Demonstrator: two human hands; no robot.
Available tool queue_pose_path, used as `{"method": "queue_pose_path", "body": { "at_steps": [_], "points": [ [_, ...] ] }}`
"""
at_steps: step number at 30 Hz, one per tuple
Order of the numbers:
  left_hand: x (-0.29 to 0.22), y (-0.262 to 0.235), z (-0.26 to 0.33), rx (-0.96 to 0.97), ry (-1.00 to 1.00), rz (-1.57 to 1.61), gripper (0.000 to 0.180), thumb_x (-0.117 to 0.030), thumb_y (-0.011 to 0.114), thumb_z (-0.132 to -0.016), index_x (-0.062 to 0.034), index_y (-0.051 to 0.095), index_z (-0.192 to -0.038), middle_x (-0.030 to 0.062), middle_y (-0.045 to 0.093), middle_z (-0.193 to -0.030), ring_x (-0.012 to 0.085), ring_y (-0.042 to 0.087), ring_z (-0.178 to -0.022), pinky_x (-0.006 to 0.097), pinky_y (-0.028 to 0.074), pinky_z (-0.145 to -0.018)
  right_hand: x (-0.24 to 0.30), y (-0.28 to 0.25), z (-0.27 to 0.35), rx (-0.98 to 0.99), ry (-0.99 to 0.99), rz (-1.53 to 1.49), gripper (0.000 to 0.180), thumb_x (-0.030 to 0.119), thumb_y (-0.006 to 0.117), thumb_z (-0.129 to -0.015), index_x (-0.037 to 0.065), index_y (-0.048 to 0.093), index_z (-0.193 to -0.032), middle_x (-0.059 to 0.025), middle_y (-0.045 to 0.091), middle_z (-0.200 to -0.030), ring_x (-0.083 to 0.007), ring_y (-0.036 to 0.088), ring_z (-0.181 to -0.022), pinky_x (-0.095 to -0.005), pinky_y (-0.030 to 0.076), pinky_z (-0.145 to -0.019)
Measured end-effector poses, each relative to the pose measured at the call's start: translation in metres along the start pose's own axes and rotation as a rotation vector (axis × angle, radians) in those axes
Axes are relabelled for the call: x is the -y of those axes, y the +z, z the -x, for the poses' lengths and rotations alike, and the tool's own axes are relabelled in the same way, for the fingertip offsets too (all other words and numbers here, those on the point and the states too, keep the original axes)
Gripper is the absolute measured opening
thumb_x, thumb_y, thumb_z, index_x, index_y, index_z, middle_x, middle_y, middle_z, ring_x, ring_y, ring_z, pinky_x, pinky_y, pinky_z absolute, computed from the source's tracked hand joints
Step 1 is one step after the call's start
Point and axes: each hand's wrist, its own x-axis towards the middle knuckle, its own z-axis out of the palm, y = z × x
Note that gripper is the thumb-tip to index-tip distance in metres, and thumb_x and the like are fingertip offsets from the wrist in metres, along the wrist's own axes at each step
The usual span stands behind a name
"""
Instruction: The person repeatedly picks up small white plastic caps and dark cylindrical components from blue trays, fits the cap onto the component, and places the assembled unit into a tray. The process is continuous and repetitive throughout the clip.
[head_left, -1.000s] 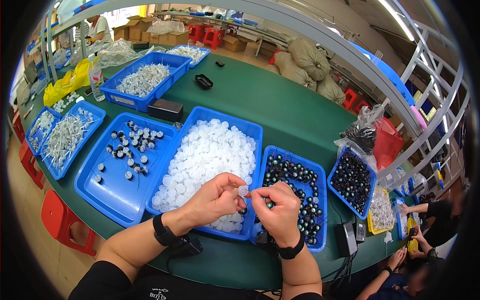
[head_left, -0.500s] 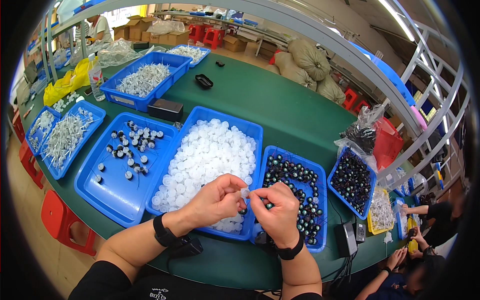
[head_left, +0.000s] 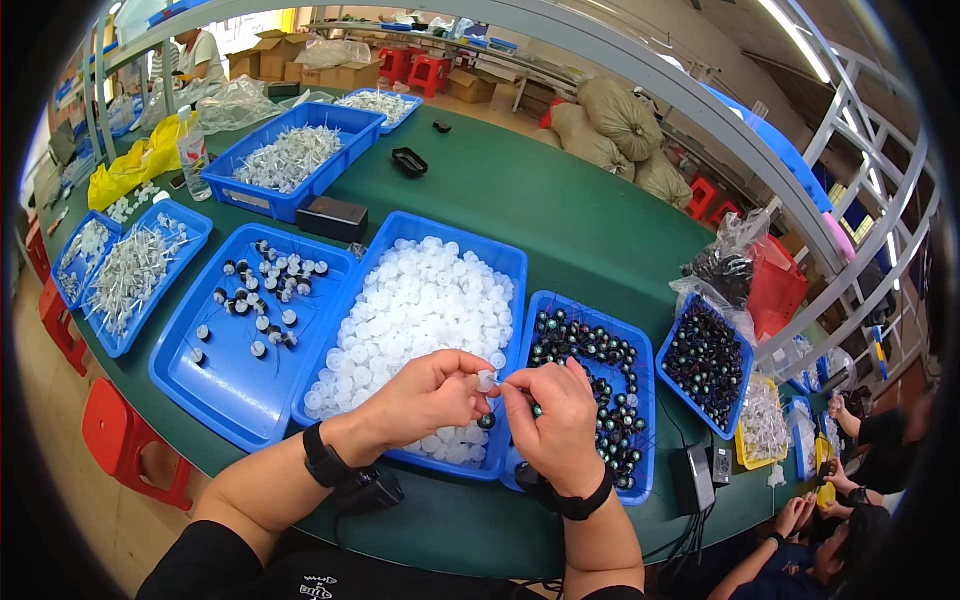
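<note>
My left hand (head_left: 435,400) is closed in a pinch on a small translucent white plastic cap (head_left: 487,381), above a blue tray (head_left: 300,408) heaped with similar white caps (head_left: 415,300). Fingertip to fingertip with it, my right hand (head_left: 555,415) pinches something thin at the cap's edge, too small to make out. A dark, shiny round part (head_left: 486,421) shows just below the left fingers; whether it hangs from them or lies in the tray, I cannot tell. Under and beyond the right hand is a blue tray (head_left: 645,440) of dark round parts with thin wires.
On the left, a blue tray (head_left: 205,390) holds several capped dark parts. Farther left is a tray of white stemmed pieces (head_left: 130,270). A deep blue bin (head_left: 270,205) and black box (head_left: 332,218) stand behind. Right are another dark-parts tray (head_left: 703,360) and black adapters (head_left: 690,478). Co-workers' hands (head_left: 795,515) appear lower right.
The white cap shows more fully between my fingertips, and it has shifted slightly left. My right hand has turned a little, its fingers lifting. At lower right, a co-worker's hands have moved.
</note>
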Motion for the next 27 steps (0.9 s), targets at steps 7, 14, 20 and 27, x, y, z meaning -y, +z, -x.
{"method": "queue_pose_path", "body": {
  "at_steps": [7,14,20,27],
  "points": [
    [0.0033,-0.0023,0.0004,0.057,0.007,0.054,0.025,-0.013,0.049,-0.098,0.0015,0.055,-0.118,0.0082,0.063,-0.103,0.0127,0.062,-0.086,0.026,0.052,-0.075,-0.0006,0.002,0.0011,-0.032,0.015,-0.061,0.004,0.009,0.072,-0.077,0.011,0.069,-0.081,0.0001,0.061,-0.071,-0.0198,0.06,-0.064,-0.0457,0.046,-0.082],
    [0.0052,-0.0016,-0.0004,0.062,0.001,0.055,0.024,-0.014,0.05,-0.099,0.0006,0.055,-0.118,0.007,0.063,-0.101,0.012,0.062,-0.085,0.026,0.052,-0.074,0.0002,0.0016,-0.0019,-0.066,-0.023,-0.056,0.006,0.001,0.068,-0.075,0.007,0.067,-0.074,-0.0006,0.061,-0.065,-0.0163,0.056,-0.055,-0.0328,0.042,-0.068],
    [0.0058,-0.0011,-0.0009,0.063,0.0,0.028,0.024,-0.013,0.05,-0.099,0.0001,0.055,-0.118,0.0055,0.062,-0.098,0.0113,0.061,-0.085,0.025,0.051,-0.072,0.0004,0.0015,-0.0018,-0.062,-0.023,-0.056,0.005,0.002,0.069,-0.074,0.006,0.067,-0.074,-0.0014,0.059,-0.064,-0.0166,0.054,-0.054,-0.032,0.041,-0.063],
    [0.0047,-0.0007,0.0003,0.049,0.017,-0.045,0.023,-0.01,0.051,-0.096,0.0002,0.055,-0.116,0.0047,0.062,-0.091,0.0095,0.06,-0.083,0.023,0.05,-0.07,0.0015,0.0036,-0.0016,-0.058,-0.051,-0.075,0.006,0.001,0.072,-0.073,0.006,0.067,-0.074,-0.0029,0.058,-0.064,-0.018,0.054,-0.054,-0.0319,0.042,-0.061]
  ]
}}
